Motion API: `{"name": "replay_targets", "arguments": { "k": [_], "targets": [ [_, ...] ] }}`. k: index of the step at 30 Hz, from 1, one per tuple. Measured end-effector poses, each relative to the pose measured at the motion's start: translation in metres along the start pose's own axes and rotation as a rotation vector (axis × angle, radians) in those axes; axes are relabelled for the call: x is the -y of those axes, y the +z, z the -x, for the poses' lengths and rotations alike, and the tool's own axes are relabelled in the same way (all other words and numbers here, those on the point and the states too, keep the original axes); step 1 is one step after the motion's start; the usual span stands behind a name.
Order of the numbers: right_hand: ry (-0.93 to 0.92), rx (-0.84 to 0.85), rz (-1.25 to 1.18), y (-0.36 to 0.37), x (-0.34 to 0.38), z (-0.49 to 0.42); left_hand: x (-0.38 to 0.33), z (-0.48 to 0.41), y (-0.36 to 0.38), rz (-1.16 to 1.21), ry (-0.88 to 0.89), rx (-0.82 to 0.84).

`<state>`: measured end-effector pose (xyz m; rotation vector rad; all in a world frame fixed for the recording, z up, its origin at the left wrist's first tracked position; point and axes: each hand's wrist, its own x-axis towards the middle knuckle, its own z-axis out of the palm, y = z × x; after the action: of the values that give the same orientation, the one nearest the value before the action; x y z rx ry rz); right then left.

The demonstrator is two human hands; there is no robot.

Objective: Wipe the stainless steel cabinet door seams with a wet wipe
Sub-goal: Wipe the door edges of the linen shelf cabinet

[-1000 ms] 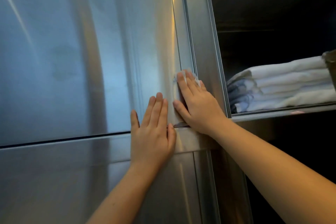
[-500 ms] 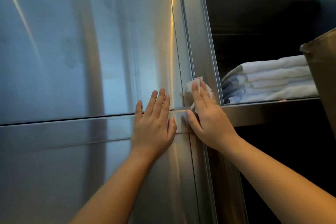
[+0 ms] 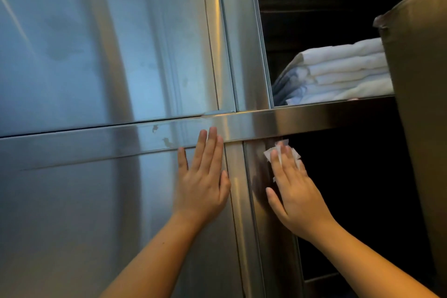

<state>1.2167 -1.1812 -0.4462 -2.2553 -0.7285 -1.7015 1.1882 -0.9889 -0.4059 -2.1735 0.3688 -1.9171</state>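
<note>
Wet wipe trapped flat under fingers of right grip, against steel upright of cabinet frame, just below cross rail. Only white corners showing: one poking out at 10 o'clock of fingertips, another at 2 o'clock, small scrap lower down by index finger. Rest of wipe hidden beneath grip. Wipe's right part overhanging dark opening at 3 o'clock of upright.

Right grip: not pinching, fingers straight & close together, pressing wipe to metal, tips aimed approx 11 o'clock. Thumb splayed out toward 9 o'clock, tip on upright. Back of hand toward camera, forearm entering from 5 o'clock.

Left grip: flat on lower cabinet door, palm down, holding nothing. Middle fingers together pointing 12 o'clock, tips touching lower edge of cross rail. Little finger spread apart at 10 o'clock, thumb tucked alongside at 3 o'clock, next to vertical door seam. Forearm entering from 7 o'clock. Seam strip betw. the two grips.

Upper door above rail. Couple of smudges on rail at 10 o'clock of left grip. Folded white linens on shelf at 1 o'clock of right grip. Brown box at far 3 o'clock edge.
</note>
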Motion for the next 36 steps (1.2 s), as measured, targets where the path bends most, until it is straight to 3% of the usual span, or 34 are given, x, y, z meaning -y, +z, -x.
{"name": "replay_targets", "arguments": {
  "k": [20,27,36],
  "targets": [
    [-0.071,-0.004,-0.046,0.029,-0.012,-0.033,-0.026,0.009,0.011,-0.127,0.098,0.044],
    [-0.102,0.065,-0.045,0.035,-0.011,0.003,-0.027,0.009,0.011,-0.137,0.109,0.034],
    [-0.061,-0.064,-0.064,0.031,-0.011,-0.008,-0.028,0.008,0.009,-0.13,0.105,0.022]
  ]
}}
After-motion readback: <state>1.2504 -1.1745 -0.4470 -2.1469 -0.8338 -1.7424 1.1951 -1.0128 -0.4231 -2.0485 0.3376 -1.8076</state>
